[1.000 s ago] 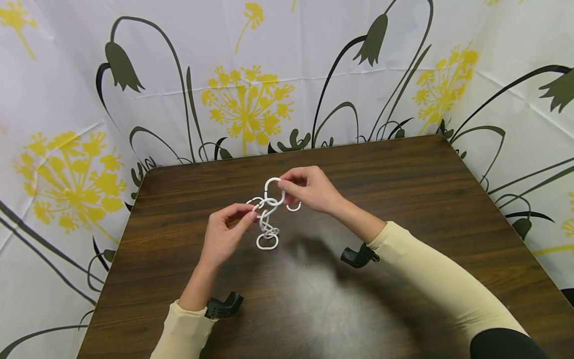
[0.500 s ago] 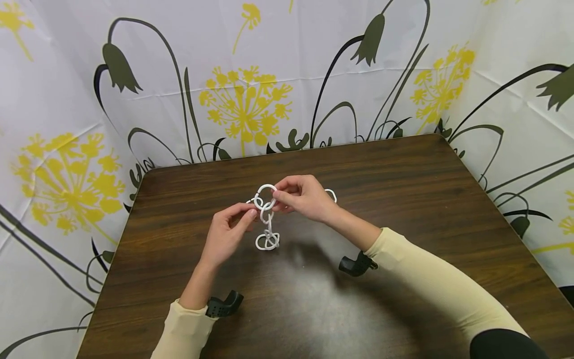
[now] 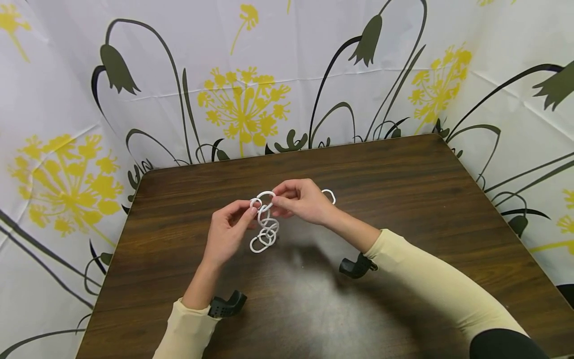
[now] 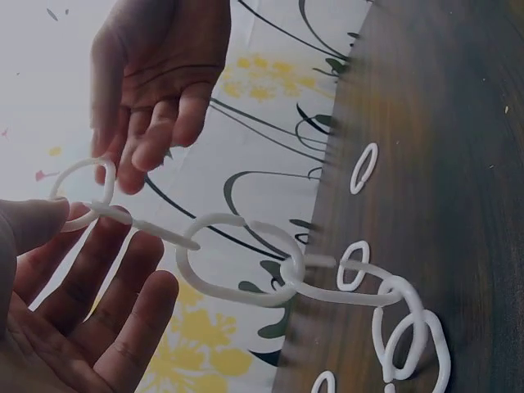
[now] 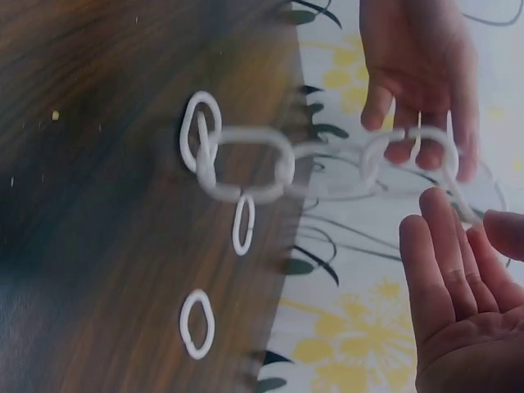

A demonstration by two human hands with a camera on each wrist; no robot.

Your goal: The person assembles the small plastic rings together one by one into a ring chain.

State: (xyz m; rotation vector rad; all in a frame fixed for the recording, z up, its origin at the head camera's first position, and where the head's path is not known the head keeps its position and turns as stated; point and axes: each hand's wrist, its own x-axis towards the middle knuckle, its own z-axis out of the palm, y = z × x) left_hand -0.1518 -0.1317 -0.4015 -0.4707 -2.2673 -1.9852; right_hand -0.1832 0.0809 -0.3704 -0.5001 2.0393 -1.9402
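Note:
A chain of white plastic links (image 3: 268, 224) hangs between my hands, its lower links bunched close over the table. My left hand (image 3: 226, 229) pinches a link near the chain's top between thumb and forefinger. Just to the right, my right hand (image 3: 302, 199) pinches the large upper link (image 3: 266, 193) with its thumb and fingers. In the left wrist view, the top link (image 4: 82, 164) lies at the left fingertips, and further joined links (image 4: 240, 260) trail off from it. The right wrist view shows the same chain (image 5: 250, 164), partly blurred; the right thumb hides part of its grip.
A loose white link (image 3: 329, 196) shows beyond my right hand on the dark wooden table (image 3: 403, 199). More separate links (image 4: 364, 168) lie there in the wrist views. A flower-printed curtain (image 3: 179, 114) stands behind the table.
My right hand has moved slightly left and down, bringing its link closer to my left hand. The hanging links have swung and shifted. A loose link beyond the right hand has come into sight.

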